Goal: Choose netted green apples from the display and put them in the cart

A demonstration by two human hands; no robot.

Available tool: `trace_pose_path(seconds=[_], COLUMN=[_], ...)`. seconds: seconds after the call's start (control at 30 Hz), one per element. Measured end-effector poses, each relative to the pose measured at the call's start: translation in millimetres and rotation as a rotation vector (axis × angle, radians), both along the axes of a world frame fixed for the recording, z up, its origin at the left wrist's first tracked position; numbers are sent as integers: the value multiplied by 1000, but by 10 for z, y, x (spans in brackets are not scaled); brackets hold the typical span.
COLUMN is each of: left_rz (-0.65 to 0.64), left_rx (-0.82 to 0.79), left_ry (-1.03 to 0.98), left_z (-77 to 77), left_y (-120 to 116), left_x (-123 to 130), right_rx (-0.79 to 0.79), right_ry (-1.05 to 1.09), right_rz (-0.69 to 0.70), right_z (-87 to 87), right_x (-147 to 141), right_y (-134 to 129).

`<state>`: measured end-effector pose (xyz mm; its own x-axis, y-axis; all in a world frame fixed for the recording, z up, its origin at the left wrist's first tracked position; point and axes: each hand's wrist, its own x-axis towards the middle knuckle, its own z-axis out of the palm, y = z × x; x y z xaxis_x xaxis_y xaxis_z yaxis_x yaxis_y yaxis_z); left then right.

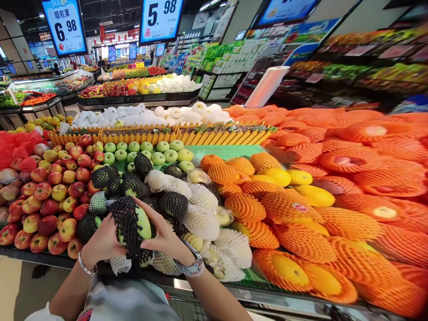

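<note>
I see the green fruit (pixel 130 226) in black netting over the stand's front edge (pixel 234 292), clasped between the left hand (pixel 104 240) and right hand (pixel 163 236). Around it: white nets (pixel 200 218), apples (pixel 55 194) leftward, orange nets (pixel 296 240) rightward.

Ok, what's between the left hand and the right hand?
In the head view, a green fruit in black netting is held between left hand and right hand.

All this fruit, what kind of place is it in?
Probably a supermarket's fruit section: apples are piled up in heaps, big price screens hang overhead, and packed shelves stand farther back.
</note>
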<state>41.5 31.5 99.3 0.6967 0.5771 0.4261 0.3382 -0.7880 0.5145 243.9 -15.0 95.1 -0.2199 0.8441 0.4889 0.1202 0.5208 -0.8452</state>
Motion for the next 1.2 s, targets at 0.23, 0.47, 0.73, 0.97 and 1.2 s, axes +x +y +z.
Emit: trace_pose_path(seconds=[0.23,0.47,0.73,0.97,1.2], left_rz=[246,492,545,486,259], left_rx=[-312,-317,-448,-647,-1032], left_ry=[-254,-657,-793,-880,-1004], left_z=[-147,-178,-106,-286,-466], left_y=[-26,13,-8,20,12], left_x=[-23,11,19,-76,-201], right_rx=[-54,20,135,201,187], right_ry=[164,433,322,469,435], right_rz=[4,-158,-318,-304,-391], right_z=[-135,-367,-507,-480,-453], right_x=[-159,-540,-761,-724,-657], right_y=[-7,56,159,165,154])
